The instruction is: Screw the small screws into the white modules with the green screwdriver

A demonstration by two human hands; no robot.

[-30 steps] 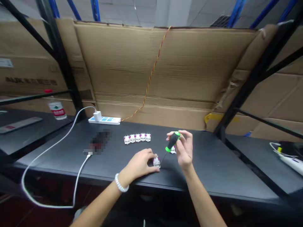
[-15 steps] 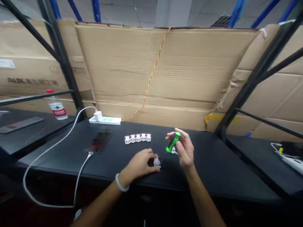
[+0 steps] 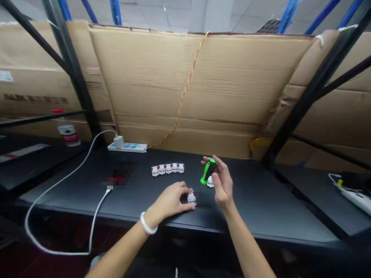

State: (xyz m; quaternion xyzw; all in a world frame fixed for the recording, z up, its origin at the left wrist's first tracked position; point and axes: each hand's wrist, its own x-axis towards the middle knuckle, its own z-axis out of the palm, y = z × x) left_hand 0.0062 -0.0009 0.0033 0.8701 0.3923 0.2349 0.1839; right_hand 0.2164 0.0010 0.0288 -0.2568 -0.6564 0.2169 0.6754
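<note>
My left hand (image 3: 173,199) is closed on a small white-and-purple block (image 3: 191,198), pinching it between thumb and fingers against the black table. In my right hand (image 3: 222,181) is a screwdriver (image 3: 208,171) with a green-and-black handle. Its thin shaft slants down and left, and the tip meets or nearly meets the right side of the block. One more white piece (image 3: 210,182) lies partly hidden behind the right hand. Farther back, several similar white-and-purple blocks (image 3: 168,168) stand side by side in a row.
A white power strip (image 3: 127,147) with a plugged-in charger lies at the back left. Its white cable (image 3: 59,189) loops over the table's front edge to a blurred item (image 3: 117,178). A water bottle (image 3: 68,131) stands far left. Cardboard (image 3: 185,85) walls the back; black posts (image 3: 82,88) flank it.
The screwdriver handle and right hand have shifted slightly left, and the shaft stands a little more upright. My left hand keeps its hold on the block. The whole view has moved slightly.
</note>
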